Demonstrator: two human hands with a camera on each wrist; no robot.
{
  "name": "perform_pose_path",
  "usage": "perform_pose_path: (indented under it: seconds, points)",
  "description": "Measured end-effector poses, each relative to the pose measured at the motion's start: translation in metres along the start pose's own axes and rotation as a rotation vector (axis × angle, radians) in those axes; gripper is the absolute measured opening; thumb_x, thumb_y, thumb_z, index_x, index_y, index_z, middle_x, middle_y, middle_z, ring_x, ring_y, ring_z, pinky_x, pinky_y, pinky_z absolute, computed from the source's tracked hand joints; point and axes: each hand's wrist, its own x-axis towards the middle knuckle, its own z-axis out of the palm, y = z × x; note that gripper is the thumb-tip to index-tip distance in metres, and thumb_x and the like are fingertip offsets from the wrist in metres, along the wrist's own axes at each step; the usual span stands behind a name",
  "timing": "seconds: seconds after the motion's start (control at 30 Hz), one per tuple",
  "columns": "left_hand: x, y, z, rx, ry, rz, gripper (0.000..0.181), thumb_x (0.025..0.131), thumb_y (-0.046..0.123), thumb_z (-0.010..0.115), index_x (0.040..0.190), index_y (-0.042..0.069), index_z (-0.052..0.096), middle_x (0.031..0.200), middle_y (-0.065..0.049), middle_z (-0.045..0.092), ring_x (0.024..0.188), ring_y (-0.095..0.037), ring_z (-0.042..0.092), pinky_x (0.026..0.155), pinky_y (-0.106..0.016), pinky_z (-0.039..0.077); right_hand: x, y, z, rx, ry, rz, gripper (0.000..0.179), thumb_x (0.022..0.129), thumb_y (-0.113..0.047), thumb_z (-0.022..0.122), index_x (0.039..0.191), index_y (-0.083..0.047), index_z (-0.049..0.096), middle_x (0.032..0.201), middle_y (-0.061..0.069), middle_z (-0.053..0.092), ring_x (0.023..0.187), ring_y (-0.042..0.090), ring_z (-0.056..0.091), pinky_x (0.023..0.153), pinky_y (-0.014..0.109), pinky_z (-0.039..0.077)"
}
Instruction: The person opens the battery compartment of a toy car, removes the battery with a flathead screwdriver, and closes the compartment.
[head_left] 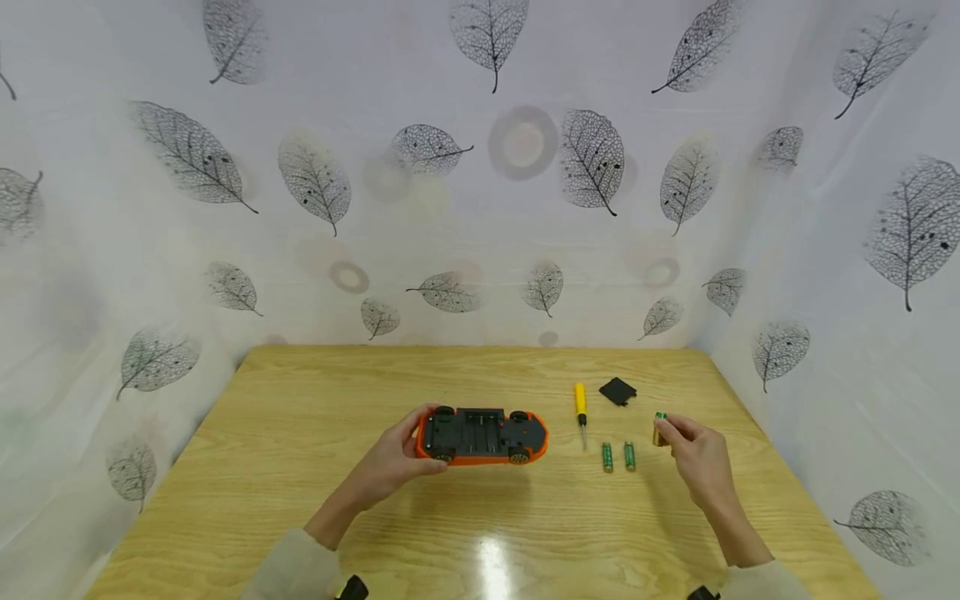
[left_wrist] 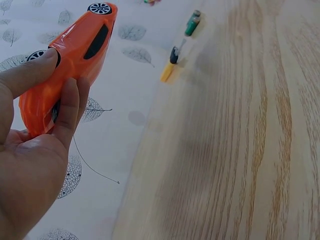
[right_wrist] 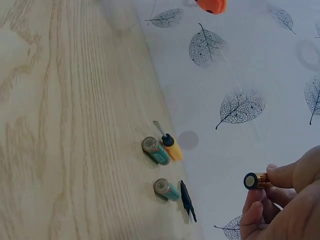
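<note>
My left hand [head_left: 395,457] grips the rear end of an orange toy car [head_left: 538,450], held off the table with its black underside facing me. An open battery compartment [head_left: 481,432] shows in the middle of that underside. In the left wrist view the thumb and fingers wrap the car's body [left_wrist: 75,52]. Over at the right, my right hand [head_left: 703,462] pinches a green and gold battery [head_left: 660,429] between thumb and fingers, above the table. One flat end of this battery [right_wrist: 251,181] faces the right wrist camera.
Two green batteries [head_left: 607,457] [head_left: 629,456] lie side by side on the wooden table [head_left: 300,392]. Behind them are a yellow-handled screwdriver [head_left: 581,404] and a black battery cover [head_left: 618,392]. A leaf-patterned white curtain [head_left: 480,242] encloses the back and sides.
</note>
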Motion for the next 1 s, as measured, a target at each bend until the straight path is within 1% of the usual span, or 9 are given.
perform_pose_path:
  seconds: [0.1, 0.2, 0.37, 0.53, 0.63, 0.77, 0.87, 1.0]
  points:
    - [0.000, 0.000, 0.000, -0.001, -0.001, 0.004, 0.088, 0.091, -0.004, 0.075, 0.161, 0.004, 0.022, 0.161, -0.029, 0.026, 0.132, -0.032, 0.056, 0.096, -0.038, 0.057, 0.001, 0.007, -0.002, -0.035, -0.021, 0.037, 0.041, 0.106, -0.027, 0.062, 0.123, 0.009, 0.069, 0.098, 0.014, 0.073, 0.084, 0.025, 0.059, 0.067, 0.027, 0.052]
    - [0.000, 0.000, 0.000, -0.002, -0.002, 0.007, 0.088, 0.092, -0.004, 0.075, 0.161, 0.003, 0.022, 0.161, -0.029, 0.026, 0.132, -0.033, 0.056, 0.096, -0.038, 0.057, 0.002, 0.014, -0.004, -0.061, -0.049, 0.062, 0.040, 0.106, -0.027, 0.063, 0.120, 0.010, 0.070, 0.094, 0.010, 0.073, 0.084, 0.027, 0.060, 0.067, 0.028, 0.054]
    - [-0.001, 0.000, 0.001, -0.002, -0.003, 0.003, 0.088, 0.092, -0.003, 0.075, 0.162, 0.004, 0.022, 0.161, -0.029, 0.026, 0.132, -0.032, 0.056, 0.096, -0.038, 0.057, 0.006, 0.025, -0.005, -0.070, -0.103, 0.087, 0.041, 0.105, -0.027, 0.064, 0.122, 0.011, 0.069, 0.090, 0.008, 0.072, 0.080, 0.024, 0.062, 0.066, 0.030, 0.056]
    - [-0.001, -0.001, 0.000, 0.010, -0.009, 0.013, 0.089, 0.092, -0.002, 0.075, 0.161, 0.002, 0.021, 0.160, -0.031, 0.026, 0.131, -0.032, 0.057, 0.096, -0.038, 0.057, 0.009, 0.035, -0.003, -0.071, -0.145, 0.128, 0.041, 0.104, -0.025, 0.065, 0.125, 0.010, 0.068, 0.088, 0.006, 0.071, 0.078, 0.020, 0.064, 0.064, 0.028, 0.057]
    - [-0.001, -0.001, 0.000, 0.009, -0.010, 0.018, 0.088, 0.092, -0.003, 0.075, 0.161, 0.000, 0.020, 0.160, -0.033, 0.025, 0.130, -0.031, 0.057, 0.096, -0.038, 0.057, 0.010, 0.042, -0.001, -0.078, -0.154, 0.138, 0.036, 0.104, -0.026, 0.066, 0.112, 0.009, 0.072, 0.081, 0.008, 0.069, 0.072, 0.020, 0.061, 0.058, 0.028, 0.053]
    - [0.000, -0.001, 0.000, 0.007, -0.015, 0.021, 0.087, 0.093, -0.003, 0.074, 0.161, -0.001, 0.020, 0.159, -0.034, 0.024, 0.129, -0.030, 0.058, 0.096, -0.037, 0.057, 0.011, 0.049, 0.001, -0.128, -0.161, 0.134, 0.033, 0.105, -0.026, 0.064, 0.088, 0.002, 0.071, 0.071, 0.008, 0.064, 0.062, 0.019, 0.052, 0.053, 0.026, 0.041]
    - [0.000, -0.001, 0.000, 0.008, -0.009, 0.019, 0.087, 0.093, -0.004, 0.074, 0.161, -0.001, 0.020, 0.159, -0.034, 0.025, 0.128, -0.030, 0.059, 0.096, -0.037, 0.057, 0.012, 0.052, 0.003, -0.151, -0.159, 0.126, 0.033, 0.105, -0.025, 0.064, 0.083, -0.001, 0.070, 0.069, 0.005, 0.062, 0.061, 0.017, 0.050, 0.052, 0.025, 0.039]
    - [-0.001, -0.001, 0.001, 0.005, 0.004, 0.016, 0.087, 0.092, -0.005, 0.073, 0.161, 0.000, 0.020, 0.159, -0.034, 0.025, 0.129, -0.032, 0.058, 0.096, -0.036, 0.057, 0.012, 0.052, 0.005, -0.165, -0.157, 0.114, 0.033, 0.104, -0.024, 0.064, 0.083, 0.000, 0.071, 0.068, 0.004, 0.062, 0.060, 0.017, 0.050, 0.050, 0.025, 0.037]
